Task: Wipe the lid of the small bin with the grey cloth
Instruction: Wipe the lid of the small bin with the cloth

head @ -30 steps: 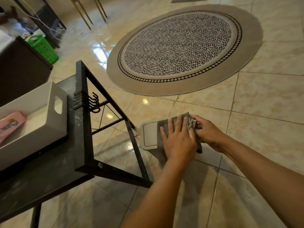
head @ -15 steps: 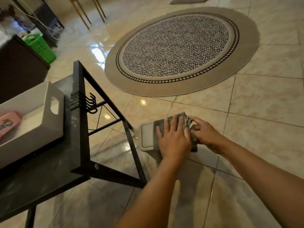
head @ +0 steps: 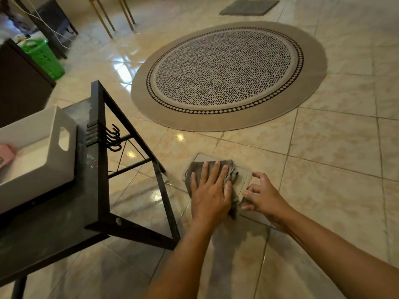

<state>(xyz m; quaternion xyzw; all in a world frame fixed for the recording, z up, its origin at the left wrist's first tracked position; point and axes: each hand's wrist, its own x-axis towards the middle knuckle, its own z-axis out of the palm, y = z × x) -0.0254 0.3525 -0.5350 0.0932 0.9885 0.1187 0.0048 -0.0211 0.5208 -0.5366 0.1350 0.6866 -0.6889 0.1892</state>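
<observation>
Item: grey cloth (head: 197,169), now slid leftward on small bin lid (head: 243,180), under our flat open left hand (head: 210,194). Right hand (head: 262,195) released cloth, open, steadying lid's edge. Wiping underway.

A home, prob. living rm: glossy tiled floor (head: 323,147), round patterned rug (head: 228,76) far centre, green laundry basket (head: 42,56) far left, black metal table (head: 64,223) w/ white bin (head: 43,152) near left.
</observation>
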